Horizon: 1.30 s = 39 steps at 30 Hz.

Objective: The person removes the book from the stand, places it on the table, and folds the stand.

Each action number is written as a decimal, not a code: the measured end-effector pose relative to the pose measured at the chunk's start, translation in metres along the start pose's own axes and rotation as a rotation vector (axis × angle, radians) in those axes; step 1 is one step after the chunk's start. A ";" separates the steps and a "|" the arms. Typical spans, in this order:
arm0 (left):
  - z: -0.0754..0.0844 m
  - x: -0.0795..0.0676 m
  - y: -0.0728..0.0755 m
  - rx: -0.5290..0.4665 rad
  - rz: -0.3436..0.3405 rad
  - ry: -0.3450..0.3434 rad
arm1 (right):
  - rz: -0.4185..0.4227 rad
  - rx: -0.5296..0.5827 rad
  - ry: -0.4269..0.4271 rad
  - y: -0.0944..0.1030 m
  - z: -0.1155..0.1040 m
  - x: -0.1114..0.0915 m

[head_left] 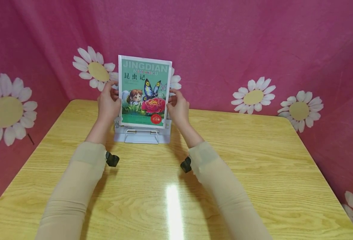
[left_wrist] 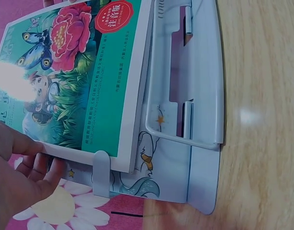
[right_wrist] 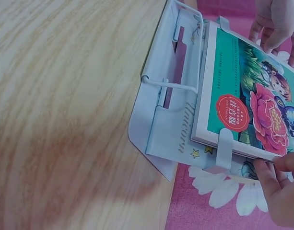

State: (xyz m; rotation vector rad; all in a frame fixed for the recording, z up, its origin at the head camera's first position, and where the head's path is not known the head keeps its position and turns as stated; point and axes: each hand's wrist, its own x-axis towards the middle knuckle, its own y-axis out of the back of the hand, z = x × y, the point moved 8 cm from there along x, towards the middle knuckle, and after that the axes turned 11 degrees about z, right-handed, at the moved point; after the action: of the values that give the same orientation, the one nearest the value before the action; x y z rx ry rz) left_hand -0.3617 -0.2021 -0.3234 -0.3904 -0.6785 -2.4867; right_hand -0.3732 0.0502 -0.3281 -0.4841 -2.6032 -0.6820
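Observation:
A green children's book (head_left: 143, 110) with a butterfly and a red flower on its cover stands upright on a white metal book stand (head_left: 119, 137). My left hand (head_left: 108, 101) grips the book's left edge, thumb toward the cover and fingers curled behind. At the opposite edge, my right hand (head_left: 178, 106) holds the book between thumb and fingers. Side clips (left_wrist: 101, 173) of the stand overlap the cover's lower part in both wrist views. A wire bar (right_wrist: 170, 85) juts out at the stand's foot. Unicorn artwork shows on the stand's panel; the book hides most of it.
The stand rests on a wood-grain table (head_left: 254, 173) near its back edge. Behind it hangs a pink cloth (head_left: 212, 50) with white daisies. Black wrist cameras (head_left: 112, 160) sit under both sleeves. Light glares on the table's front.

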 end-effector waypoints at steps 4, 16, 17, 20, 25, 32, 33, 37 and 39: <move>0.003 0.002 0.001 -0.027 0.015 -0.019 | 0.002 0.003 0.017 0.003 -0.004 0.002; 0.019 0.006 0.010 -0.090 0.090 -0.102 | 0.027 0.046 0.053 0.010 -0.013 0.011; 0.021 0.006 0.010 -0.089 0.096 -0.109 | 0.030 0.056 0.054 0.010 -0.013 0.011; 0.026 0.006 0.013 -0.084 0.108 -0.129 | 0.041 0.075 0.065 0.012 -0.015 0.014; 0.033 0.005 0.015 -0.076 0.113 -0.153 | 0.067 0.080 0.091 0.018 -0.019 0.016; 0.044 0.002 0.020 -0.110 0.135 -0.183 | 0.079 0.099 0.117 0.027 -0.027 0.019; 0.045 0.002 0.020 -0.118 0.137 -0.187 | 0.080 0.102 0.120 0.029 -0.028 0.020; 0.052 0.000 0.022 -0.152 0.151 -0.214 | 0.086 0.115 0.135 0.035 -0.033 0.022; 0.054 0.000 0.023 -0.160 0.159 -0.222 | 0.090 0.117 0.145 0.038 -0.035 0.023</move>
State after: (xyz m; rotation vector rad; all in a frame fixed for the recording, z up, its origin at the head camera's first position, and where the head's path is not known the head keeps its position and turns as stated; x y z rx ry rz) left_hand -0.3417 -0.1897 -0.2695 -0.7600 -0.5115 -2.3735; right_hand -0.3667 0.0680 -0.2753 -0.4927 -2.4525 -0.5120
